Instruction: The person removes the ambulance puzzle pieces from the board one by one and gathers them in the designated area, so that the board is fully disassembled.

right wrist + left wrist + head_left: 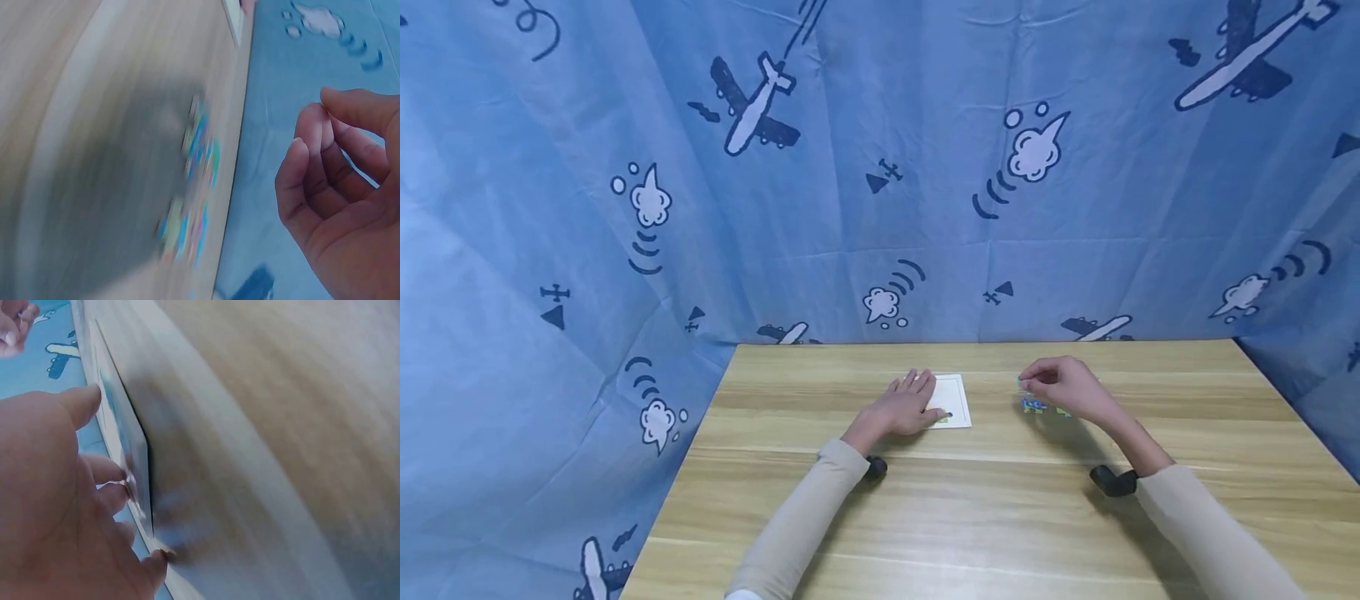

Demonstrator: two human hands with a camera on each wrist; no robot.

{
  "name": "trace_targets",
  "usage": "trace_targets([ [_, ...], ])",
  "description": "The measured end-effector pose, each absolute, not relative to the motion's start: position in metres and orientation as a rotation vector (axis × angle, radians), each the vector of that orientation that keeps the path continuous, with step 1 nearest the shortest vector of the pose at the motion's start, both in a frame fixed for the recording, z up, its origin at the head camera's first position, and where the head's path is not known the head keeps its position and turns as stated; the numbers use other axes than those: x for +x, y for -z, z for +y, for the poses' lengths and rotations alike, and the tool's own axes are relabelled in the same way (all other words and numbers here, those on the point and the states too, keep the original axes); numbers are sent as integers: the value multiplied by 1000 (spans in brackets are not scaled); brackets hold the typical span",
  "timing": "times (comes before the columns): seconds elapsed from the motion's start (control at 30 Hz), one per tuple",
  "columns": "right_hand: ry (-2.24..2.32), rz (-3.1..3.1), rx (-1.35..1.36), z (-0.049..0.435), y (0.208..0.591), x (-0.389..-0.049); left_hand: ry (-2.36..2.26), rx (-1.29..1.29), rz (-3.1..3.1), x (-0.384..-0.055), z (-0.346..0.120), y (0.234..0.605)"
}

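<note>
A white puzzle board [953, 392] with a thin inner frame line lies on the wooden table. My left hand [904, 406] rests on its left part, fingers spread and thumb along the near edge. By the thumb, a yellow-green puzzle piece [945, 418] shows on the board; the hand hides the rest. To the right, my right hand [1066, 386] is above the table with thumb and fingertips pinched together. A bit of blue-green shows at those fingertips in the head view, a small puzzle piece [1020, 381]. In the right wrist view the fingers [310, 122] hide it.
Below the right hand lie loose colourful puzzle pieces [1033, 406], with more of them [181, 234] blurred in the right wrist view. A blue curtain [820, 208] with airplane prints hangs along the table's back edge. Dark wrist devices [1114, 482] sit under both forearms.
</note>
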State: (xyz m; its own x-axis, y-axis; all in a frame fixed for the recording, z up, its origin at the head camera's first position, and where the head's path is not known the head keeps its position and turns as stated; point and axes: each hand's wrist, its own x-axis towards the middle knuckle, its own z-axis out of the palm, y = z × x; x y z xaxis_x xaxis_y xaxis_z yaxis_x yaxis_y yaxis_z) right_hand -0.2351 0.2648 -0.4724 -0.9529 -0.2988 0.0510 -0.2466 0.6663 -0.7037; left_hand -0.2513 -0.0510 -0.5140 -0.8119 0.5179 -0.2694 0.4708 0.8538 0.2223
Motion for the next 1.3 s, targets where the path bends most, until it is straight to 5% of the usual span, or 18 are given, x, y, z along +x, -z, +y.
trace_targets([
  [0.7, 913, 2716, -840, 152, 509, -254, -288, 801, 2679, -248, -93, 510],
  [1.3, 842, 2781, -826, 145, 512, -252, -344, 764, 2631, -257, -94, 527],
])
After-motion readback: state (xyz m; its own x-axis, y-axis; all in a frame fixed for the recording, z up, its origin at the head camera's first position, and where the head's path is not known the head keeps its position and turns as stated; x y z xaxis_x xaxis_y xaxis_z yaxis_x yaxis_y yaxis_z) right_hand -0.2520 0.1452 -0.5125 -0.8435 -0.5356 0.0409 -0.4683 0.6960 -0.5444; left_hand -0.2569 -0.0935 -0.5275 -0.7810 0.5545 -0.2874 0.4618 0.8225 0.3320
